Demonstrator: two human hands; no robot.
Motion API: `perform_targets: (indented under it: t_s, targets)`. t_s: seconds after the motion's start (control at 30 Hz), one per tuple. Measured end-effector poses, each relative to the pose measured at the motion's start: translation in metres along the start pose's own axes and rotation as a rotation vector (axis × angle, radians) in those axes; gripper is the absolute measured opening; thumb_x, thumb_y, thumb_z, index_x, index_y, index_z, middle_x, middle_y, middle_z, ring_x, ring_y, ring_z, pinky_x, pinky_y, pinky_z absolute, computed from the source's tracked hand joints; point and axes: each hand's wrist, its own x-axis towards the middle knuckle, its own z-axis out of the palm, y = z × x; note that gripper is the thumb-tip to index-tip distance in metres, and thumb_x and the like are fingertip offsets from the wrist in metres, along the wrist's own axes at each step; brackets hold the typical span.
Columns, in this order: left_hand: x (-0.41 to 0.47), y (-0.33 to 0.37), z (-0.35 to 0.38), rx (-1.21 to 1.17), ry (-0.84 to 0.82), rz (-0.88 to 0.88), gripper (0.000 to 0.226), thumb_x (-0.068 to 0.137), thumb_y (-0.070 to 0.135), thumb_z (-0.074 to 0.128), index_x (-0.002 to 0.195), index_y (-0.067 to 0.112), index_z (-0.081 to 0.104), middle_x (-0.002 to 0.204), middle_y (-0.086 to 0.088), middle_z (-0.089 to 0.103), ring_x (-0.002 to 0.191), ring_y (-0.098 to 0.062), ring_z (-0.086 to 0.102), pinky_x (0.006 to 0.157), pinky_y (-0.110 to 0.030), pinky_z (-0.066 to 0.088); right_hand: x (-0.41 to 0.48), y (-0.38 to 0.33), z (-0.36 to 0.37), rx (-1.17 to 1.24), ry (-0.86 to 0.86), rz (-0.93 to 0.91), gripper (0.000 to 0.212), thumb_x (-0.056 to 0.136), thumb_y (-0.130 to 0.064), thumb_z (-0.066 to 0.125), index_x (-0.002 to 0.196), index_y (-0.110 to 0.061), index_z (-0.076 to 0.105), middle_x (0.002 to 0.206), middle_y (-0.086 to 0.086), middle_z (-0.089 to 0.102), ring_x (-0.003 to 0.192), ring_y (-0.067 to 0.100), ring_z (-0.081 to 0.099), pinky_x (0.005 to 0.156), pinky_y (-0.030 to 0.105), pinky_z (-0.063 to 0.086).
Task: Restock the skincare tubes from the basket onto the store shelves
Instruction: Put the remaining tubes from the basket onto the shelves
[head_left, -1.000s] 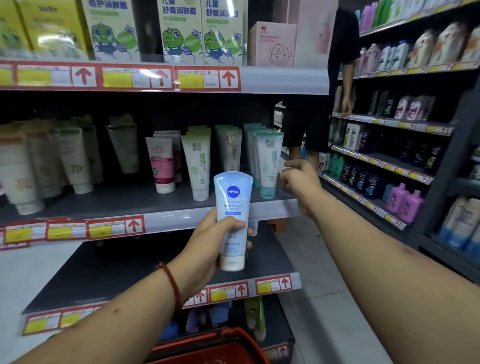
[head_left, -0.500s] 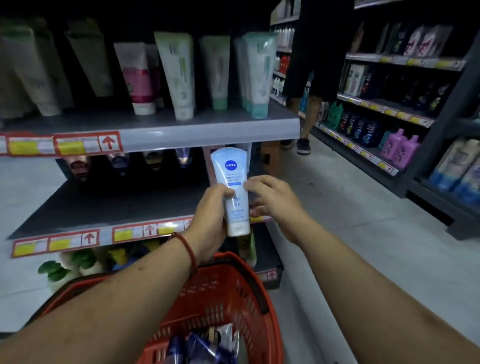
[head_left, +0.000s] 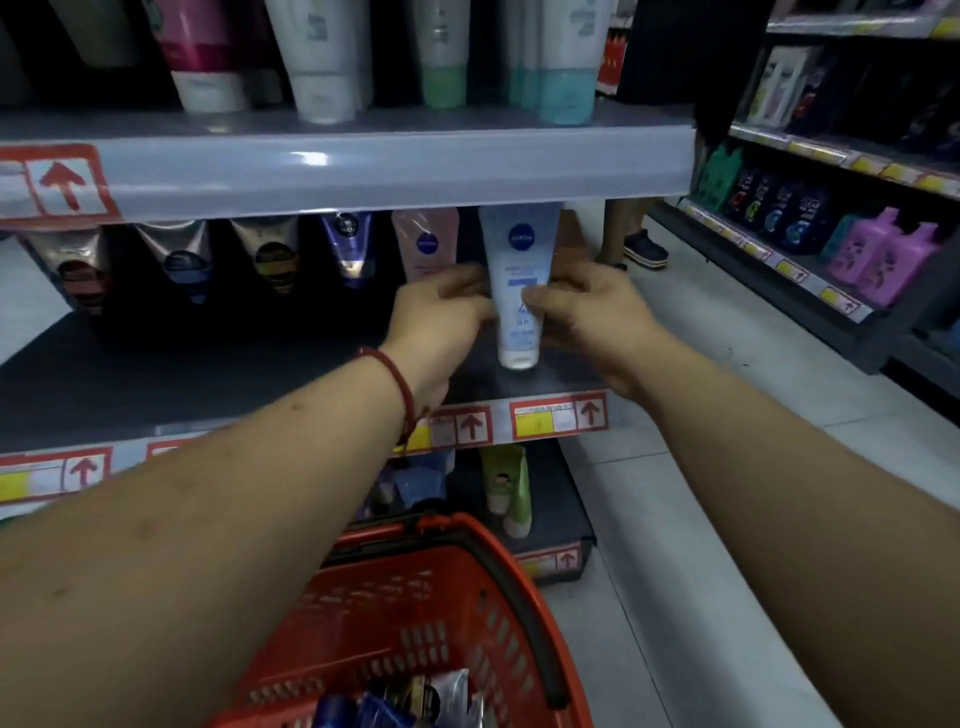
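Now the tube (head_left: 518, 291) sits under the lip of the upper shelf, at the right end of the middle shelf (head_left: 208, 374) and close to its front edge. Half a second ago it was held out in front of that shelf, above the basket. A second ago it was up level with the shelf above. So it has been carried down and in.

It is upright, cap down, just right of the pink tube (head_left: 426, 244). The cap looks on or just off the board; cannot tell which.

Left hand (head_left: 441, 322) wraps it from the left, fingers curled on the body. Right hand (head_left: 587, 312), which only touched it before, now pinches the right side with the thumb in front. Both are clamped on it, neither let go.

Judgement: placement of this one is nearly done. What remains is the release, and maybe a nudge back toward the row.

Basket (head_left: 415, 608), on the floor below the shelf's right front corner, holds more tubes (head_left: 415, 701), so the restock is far from finished.
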Motion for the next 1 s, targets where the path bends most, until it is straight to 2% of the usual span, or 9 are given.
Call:
perform_targets:
  t_s: [0.17, 0.3, 0.43, 0.5, 0.63, 0.73, 0.83, 0.9, 1.0]
  targets:
    - [0.048, -0.011, 0.018, 0.005, -0.026, 0.036, 0.039, 0.097, -0.002, 0.052, 0.129, 0.015, 0.067, 0.125, -0.005, 0.071, 0.116, -0.024, 0.066, 0.104, -0.046, 0.052, 0.06, 0.017, -0.002, 0.004, 0.084, -0.069, 0.033, 0.092, -0.013, 0.069, 0.125, -0.014, 0.064, 0.121, 0.007, 0.072, 0.11, 0.026, 0.069, 0.098, 0.052, 0.054]
    - [0.065, -0.04, 0.024, 0.046, -0.013, 0.015, 0.056, 0.081, -0.002, 0.049, 0.132, 0.017, 0.064, 0.131, -0.005, 0.068, 0.122, -0.024, 0.063, 0.106, -0.047, 0.05, 0.079, 0.043, 0.003, -0.018, 0.07, -0.035, 0.029, 0.093, -0.013, 0.066, 0.122, -0.015, 0.065, 0.12, 0.009, 0.071, 0.11, 0.026, 0.069, 0.098, 0.052, 0.054]
    - [0.064, -0.05, 0.018, 0.094, -0.041, -0.075, 0.076, 0.082, -0.017, 0.05, 0.151, 0.012, 0.043, 0.152, -0.004, 0.05, 0.14, -0.02, 0.047, 0.115, -0.043, 0.042, 0.077, 0.06, 0.008, -0.014, 0.044, 0.0, 0.035, 0.095, -0.013, 0.066, 0.129, -0.011, 0.062, 0.121, 0.009, 0.071, 0.11, 0.024, 0.069, 0.099, 0.048, 0.055]
    - [0.058, -0.046, 0.016, 0.115, -0.039, -0.078, 0.074, 0.082, -0.016, 0.055, 0.151, 0.011, 0.043, 0.147, -0.002, 0.054, 0.135, -0.019, 0.051, 0.114, -0.041, 0.042, 0.069, 0.058, 0.006, -0.045, 0.04, 0.01, 0.035, 0.094, -0.012, 0.066, 0.129, -0.012, 0.061, 0.122, 0.008, 0.07, 0.111, 0.023, 0.068, 0.1, 0.046, 0.054]
    - [0.025, -0.024, 0.004, 0.154, -0.051, -0.051, 0.052, 0.089, -0.007, 0.061, 0.138, 0.01, 0.055, 0.114, -0.001, 0.067, 0.104, -0.015, 0.065, 0.102, -0.035, 0.052, 0.035, 0.041, 0.001, -0.234, 0.15, 0.008, 0.042, 0.091, -0.013, 0.07, 0.131, -0.012, 0.057, 0.125, 0.005, 0.067, 0.114, 0.02, 0.064, 0.097, 0.033, 0.052]
    - [-0.004, -0.013, -0.022, 0.328, -0.06, 0.024, 0.05, 0.087, 0.001, 0.07, 0.135, 0.009, 0.057, 0.113, -0.002, 0.068, 0.108, -0.018, 0.066, 0.1, -0.036, 0.053, -0.003, 0.025, 0.001, -0.415, 0.15, -0.058, 0.054, 0.088, -0.017, 0.074, 0.137, -0.011, 0.052, 0.132, 0.006, 0.062, 0.119, 0.02, 0.06, 0.095, 0.029, 0.049]
    - [-0.043, -0.002, -0.055, 0.577, -0.076, 0.121, 0.055, 0.081, 0.016, 0.078, 0.133, 0.016, 0.059, 0.12, -0.002, 0.067, 0.112, -0.016, 0.064, 0.104, -0.038, 0.051, -0.05, 0.004, 0.005, -0.592, 0.09, -0.151, 0.057, 0.086, -0.02, 0.076, 0.137, -0.011, 0.053, 0.136, 0.007, 0.06, 0.123, 0.021, 0.056, 0.098, 0.027, 0.044]
    - [-0.072, 0.004, -0.077, 0.724, -0.12, 0.19, 0.061, 0.079, 0.026, 0.079, 0.135, 0.018, 0.058, 0.127, -0.001, 0.066, 0.117, -0.014, 0.062, 0.107, -0.034, 0.048, -0.08, -0.01, 0.012, -0.66, 0.04, -0.19, 0.059, 0.085, -0.022, 0.076, 0.138, -0.012, 0.052, 0.138, 0.007, 0.059, 0.127, 0.021, 0.055, 0.105, 0.03, 0.044]
    - [-0.118, 0.007, -0.102, 0.87, -0.172, 0.251, 0.061, 0.082, 0.025, 0.079, 0.138, 0.019, 0.056, 0.134, -0.001, 0.063, 0.124, -0.014, 0.059, 0.104, -0.027, 0.045, -0.131, -0.025, 0.031, -0.758, -0.036, -0.232, 0.062, 0.086, -0.026, 0.075, 0.141, -0.015, 0.049, 0.141, 0.005, 0.056, 0.128, 0.019, 0.054, 0.106, 0.028, 0.042]
